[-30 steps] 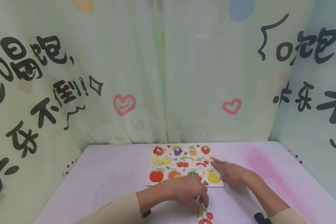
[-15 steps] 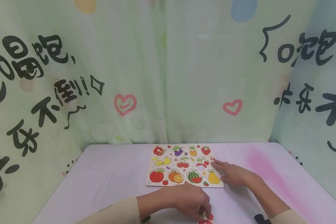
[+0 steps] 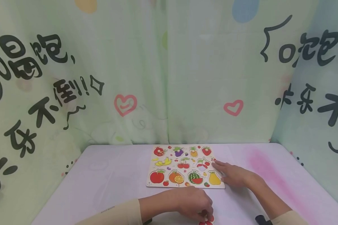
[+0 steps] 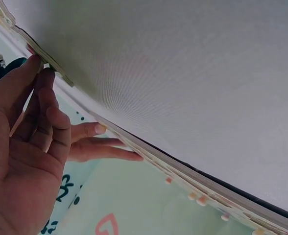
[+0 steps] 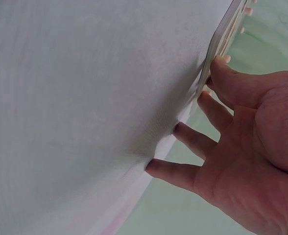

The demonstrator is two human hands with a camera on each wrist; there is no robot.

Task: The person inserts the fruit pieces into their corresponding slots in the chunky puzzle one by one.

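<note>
At the front of the table my left hand [image 3: 192, 203] pinches a cherry puzzle piece [image 3: 207, 223] by its small knob. Only part of the piece shows; fingers and the frame edge hide the rest. In the left wrist view, the piece [image 4: 48, 58] appears edge-on by the thumb and fingertips. Behind it lies a wooden fruit puzzle board [image 3: 152, 168], with apple, orange, watermelon, pear and other fruit pieces. My right hand [image 3: 238, 175] rests at the board's right edge, fingers spread. In the right wrist view, its fingertips [image 5: 154, 165] press on the tablecloth and its thumb touches the board.
A pale cloth covers the table [image 3: 110, 175], with a pink smear [image 3: 266, 170] on the right. Green curtains [image 3: 197, 78] with lettering and hearts hang behind and on both sides. Knobs [image 4: 201, 199] stick up from the board's pieces.
My left hand has come a little toward the front edge with the cherry puzzle piece, uncovering the orange and watermelon on the board. My right hand has stayed in place.
</note>
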